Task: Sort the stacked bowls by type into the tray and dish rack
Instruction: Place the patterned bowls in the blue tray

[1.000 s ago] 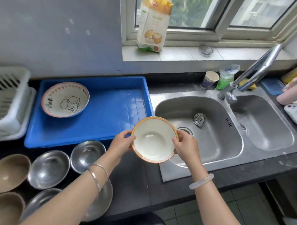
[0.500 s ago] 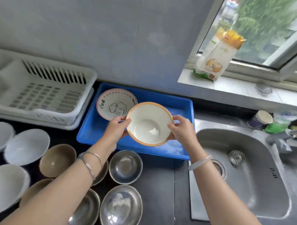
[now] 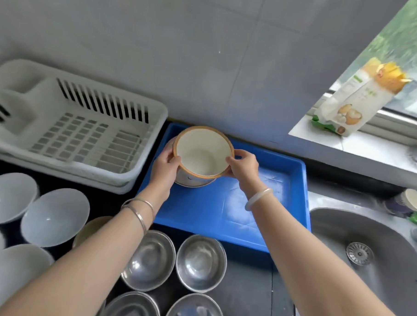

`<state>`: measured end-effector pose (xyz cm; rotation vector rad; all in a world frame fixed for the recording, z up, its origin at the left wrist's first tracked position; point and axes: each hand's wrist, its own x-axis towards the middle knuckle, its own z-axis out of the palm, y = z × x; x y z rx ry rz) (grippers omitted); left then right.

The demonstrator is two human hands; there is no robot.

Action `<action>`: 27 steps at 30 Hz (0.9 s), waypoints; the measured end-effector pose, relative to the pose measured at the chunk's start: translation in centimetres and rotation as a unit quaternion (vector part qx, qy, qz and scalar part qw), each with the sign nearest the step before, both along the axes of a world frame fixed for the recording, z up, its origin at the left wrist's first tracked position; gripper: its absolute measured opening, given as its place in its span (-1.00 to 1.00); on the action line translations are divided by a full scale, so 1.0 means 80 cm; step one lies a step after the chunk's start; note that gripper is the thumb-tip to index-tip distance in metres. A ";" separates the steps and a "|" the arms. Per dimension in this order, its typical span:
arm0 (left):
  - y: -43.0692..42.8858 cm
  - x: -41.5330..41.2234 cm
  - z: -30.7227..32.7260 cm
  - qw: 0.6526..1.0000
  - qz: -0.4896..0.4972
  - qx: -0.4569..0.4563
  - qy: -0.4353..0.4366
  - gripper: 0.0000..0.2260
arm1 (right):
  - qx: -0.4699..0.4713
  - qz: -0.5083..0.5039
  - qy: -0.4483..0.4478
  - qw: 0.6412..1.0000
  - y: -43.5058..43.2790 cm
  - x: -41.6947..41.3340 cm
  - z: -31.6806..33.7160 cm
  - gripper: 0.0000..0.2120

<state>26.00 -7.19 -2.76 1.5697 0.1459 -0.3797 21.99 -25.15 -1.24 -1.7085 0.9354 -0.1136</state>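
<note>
I hold a white bowl with an orange rim (image 3: 203,151) over the far left corner of the blue tray (image 3: 260,208). My left hand (image 3: 165,165) grips its left side and my right hand (image 3: 244,167) pinches its right rim. Directly under it sits the elephant-patterned bowl (image 3: 194,182), mostly hidden, only its near edge showing. The white dish rack (image 3: 79,133) stands to the left of the tray, with no bowls seen in it.
Several steel bowls (image 3: 200,262) sit on the dark counter in front of the tray. White translucent bowls (image 3: 54,218) and a tan bowl (image 3: 89,229) lie at the left. The steel sink (image 3: 365,255) is at the right. A carton (image 3: 358,102) stands on the windowsill.
Both hands carried the orange-rimmed bowl from over the sink leftward and away to above the elephant bowl in the tray. The view swung left with it.
</note>
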 end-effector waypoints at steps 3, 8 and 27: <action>-0.003 0.017 -0.013 0.999 0.010 0.042 0.013 -0.64 | -0.037 -0.003 0.013 0.999 0.006 0.020 -0.017 -0.81; -0.005 0.031 -0.033 0.995 0.020 0.091 0.023 -0.68 | -0.088 0.003 0.030 0.996 0.017 0.038 -0.037 -0.81; -0.005 0.024 -0.045 0.992 0.068 0.102 0.014 -0.69 | -0.055 0.070 0.050 0.995 0.017 0.034 -0.049 -0.78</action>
